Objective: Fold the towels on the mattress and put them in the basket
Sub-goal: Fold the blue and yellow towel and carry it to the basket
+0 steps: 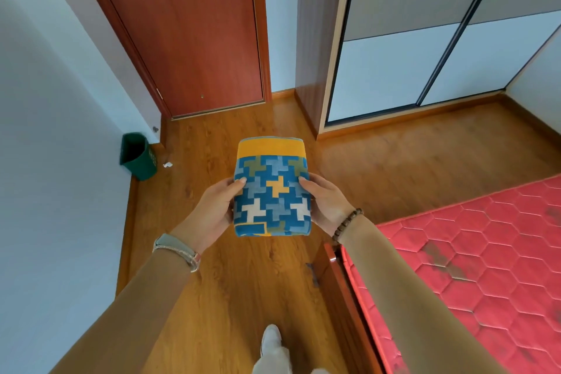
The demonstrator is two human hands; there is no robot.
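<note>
A folded towel [271, 188], blue with a yellow band and a pattern of white, grey and yellow shapes, is held flat in front of me above the wooden floor. My left hand [212, 212] grips its left side and my right hand [326, 203] grips its right side, thumbs on top. The red quilted mattress [473, 252] lies at the lower right, with no towels on the part I see. No basket shows in this view.
A dark green waste bin [138, 156] stands by the left wall, with a scrap of paper beside it. A red-brown door [188, 30] is closed ahead. A wardrobe with sliding doors [425, 39] fills the right. My foot [271, 340] is on the floor below.
</note>
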